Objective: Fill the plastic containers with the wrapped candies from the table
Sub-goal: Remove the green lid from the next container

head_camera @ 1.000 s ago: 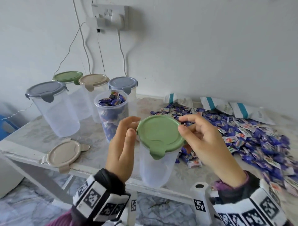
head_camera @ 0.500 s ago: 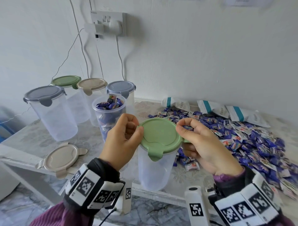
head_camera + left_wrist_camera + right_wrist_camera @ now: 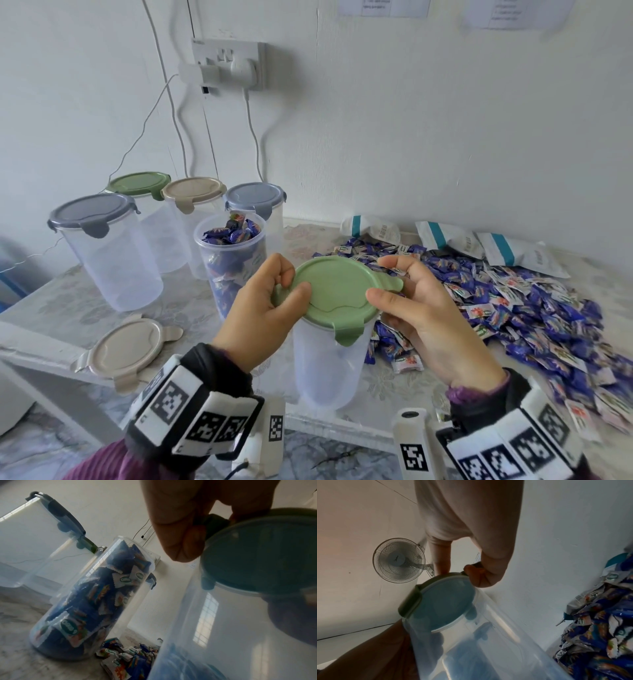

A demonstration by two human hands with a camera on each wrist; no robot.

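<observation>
Container: a clear empty plastic container (image 3: pixel 329 363) stands at the near table edge, between the two hands, with a green lid (image 3: pixel 334 294) on top.
Left hand: the left hand (image 3: pixel 263 311) pinches the left lid tab with curled fingers.
Right hand: the right hand (image 3: pixel 421 308) has its thumb on the lid and its fingers curled under the right tab.
Change: compared to half a second ago, the right tab is lifted outward; the front tab is down as before.
Candies: a pile of blue wrapped candies (image 3: pixel 534 301) lies just right of the container.
Behind: an open container full of candies (image 3: pixel 233 260); a loose beige lid (image 3: pixel 126 349) lies to its left, at the table edge.
Far: four lidded containers (image 3: pixel 106 253) stand on the marble table (image 3: pixel 51 301), near the white wall.
</observation>
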